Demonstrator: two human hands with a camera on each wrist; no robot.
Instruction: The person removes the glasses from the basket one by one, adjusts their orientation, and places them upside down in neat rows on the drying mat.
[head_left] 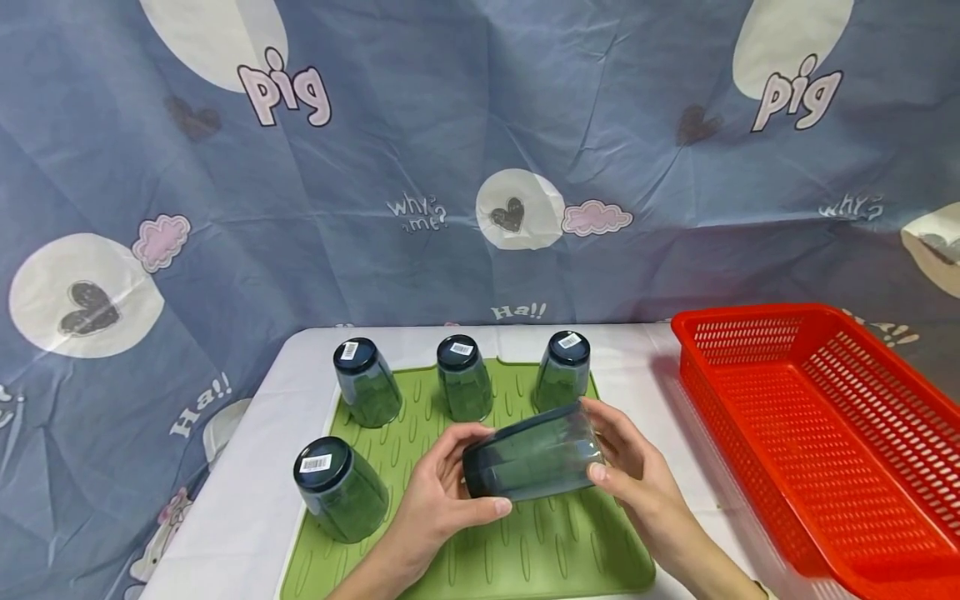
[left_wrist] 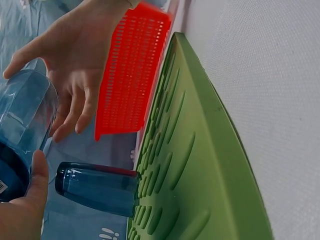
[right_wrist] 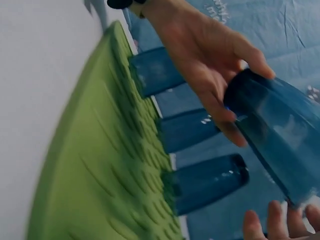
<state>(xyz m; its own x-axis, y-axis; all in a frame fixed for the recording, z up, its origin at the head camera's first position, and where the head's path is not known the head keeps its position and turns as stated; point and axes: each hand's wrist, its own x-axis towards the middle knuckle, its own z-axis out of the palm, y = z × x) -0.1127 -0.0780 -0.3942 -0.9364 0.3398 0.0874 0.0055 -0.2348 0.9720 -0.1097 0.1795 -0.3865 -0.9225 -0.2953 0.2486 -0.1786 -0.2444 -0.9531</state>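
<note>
A dark blue-green glass tumbler [head_left: 532, 454] lies sideways in the air between both hands, over a green ridged draining mat [head_left: 510, 558]. My left hand [head_left: 442, 492] grips it around the darker base end, thumb along the near side. At the rim end, my right hand [head_left: 637, 467] holds the glass between thumb and fingers. In the right wrist view, the left hand [right_wrist: 200, 60] spans the base, and fingertips of the right hand [right_wrist: 280, 225] show near the rim. Upside-down tumblers stand on the mat: a left front one [head_left: 341, 492] and three along the back, including the middle one [head_left: 465, 379].
A red perforated plastic basket [head_left: 757, 483] stands on the white-covered table [head_left: 247, 508] to the right of the mat. Behind the table hangs a blue printed cloth [head_left: 420, 150]. The back right tumbler [head_left: 562, 371] stands just beyond the held glass.
</note>
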